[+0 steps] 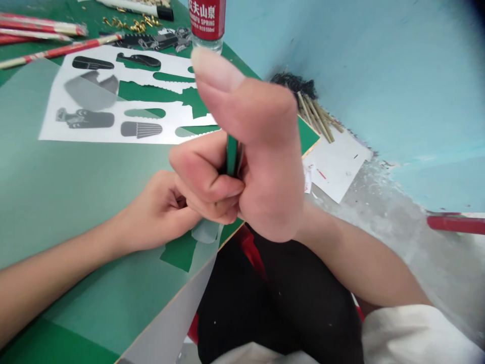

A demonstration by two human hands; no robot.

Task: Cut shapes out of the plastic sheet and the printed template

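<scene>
My right hand (261, 151) is raised close to the camera, its fingers curled round a slim green-handled tool (232, 156). Only a short part of the handle shows; the tip is hidden, so I cannot tell its kind. Below and to the left, my left hand (162, 215) rests on the table with its fingers bent, closed on a translucent sheet (94, 187). A rounded flap of the sheet shows under the left thumb. Beside it is a cut-out gap where green shows through. Behind the hands lies white paper (56, 126) with dark printed shapes and several cut-out holes.
A red-labelled water bottle (207, 23) stands at the back of the green table (71, 338). Red-and-white wrapped sticks (41, 25), small gold fasteners (132, 24) and a marker (140, 7) lie at the back left. Bamboo sticks (316, 114) lie past the table's right edge.
</scene>
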